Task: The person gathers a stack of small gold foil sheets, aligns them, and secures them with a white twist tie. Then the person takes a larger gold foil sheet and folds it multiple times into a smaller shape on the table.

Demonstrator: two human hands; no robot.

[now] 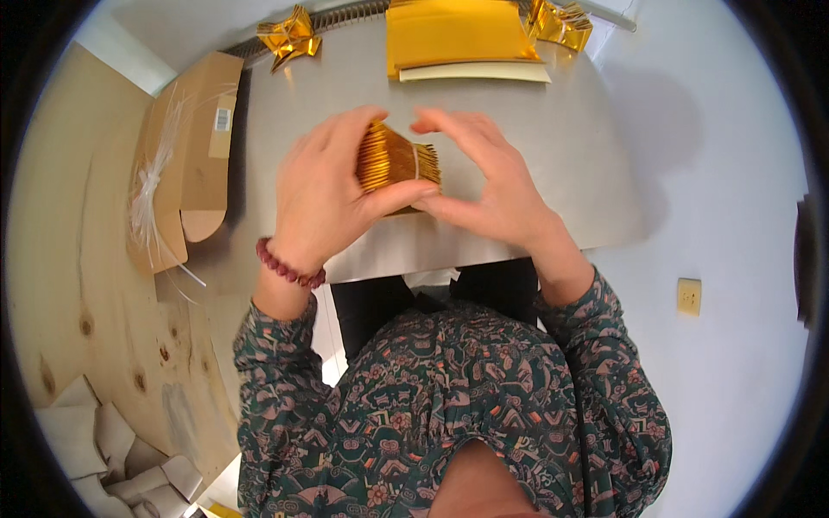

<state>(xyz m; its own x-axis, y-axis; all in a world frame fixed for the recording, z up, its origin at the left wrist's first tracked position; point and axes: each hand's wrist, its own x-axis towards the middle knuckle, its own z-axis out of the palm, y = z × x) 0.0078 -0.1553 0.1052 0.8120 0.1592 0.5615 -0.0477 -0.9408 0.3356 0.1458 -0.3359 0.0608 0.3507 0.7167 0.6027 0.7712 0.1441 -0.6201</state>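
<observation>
A pleated bundle of gold foil paper (pixel 392 158), bound around its middle by a pale tie, is held above the near part of the metal-topped table (pixel 583 194). My left hand (pixel 330 175) grips it, fingers over its far left side and thumb along the near edge. On the right, my right hand (pixel 489 171) is curved wide, its thumb tip at the bundle's near right corner beside my left thumb and its fingers raised off the paper. Whether that thumb presses on the bundle is hard to tell.
A stack of gold foil sheets (pixel 460 35) lies at the far side, between a folded gold foil piece (pixel 290 37) and another foil piece (pixel 562 26). Left are a cardboard box (pixel 207 155) and a bunch of clear plastic ties (pixel 150 181). A wall socket (pixel 689 297) is at right.
</observation>
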